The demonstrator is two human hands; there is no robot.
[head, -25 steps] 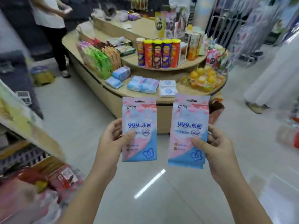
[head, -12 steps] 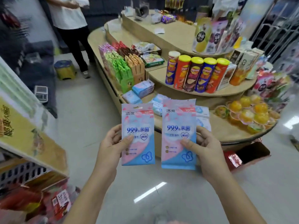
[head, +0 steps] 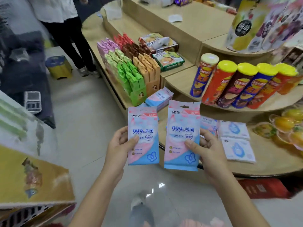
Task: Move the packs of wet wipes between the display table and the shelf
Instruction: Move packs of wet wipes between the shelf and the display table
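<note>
My left hand (head: 119, 145) grips a pink and blue pack of wet wipes (head: 144, 154) upright, thumb on its front. My right hand (head: 208, 148) holds a second pack of the same kind (head: 178, 154), which looks like more than one pack stacked. Both are held just in front of the low wooden display table (head: 270, 167). On its lowest tier lie more wet wipes: a pink and blue stack (head: 159, 97) behind the held packs and white and blue packs (head: 236, 149) to the right of my right hand.
Crisp tubes (head: 237, 86) stand on the middle tier, boxed snacks (head: 131, 76) at the left, cups of yellow fruit jelly (head: 288, 130) at the right. A person (head: 68, 40) stands at the far left end of the table. A shelf edge (head: 32, 177) juts in at lower left.
I have walked closer to the display table, which now fills the right half of the view. The two packs stay upright in my hands and sit nearer each other.
</note>
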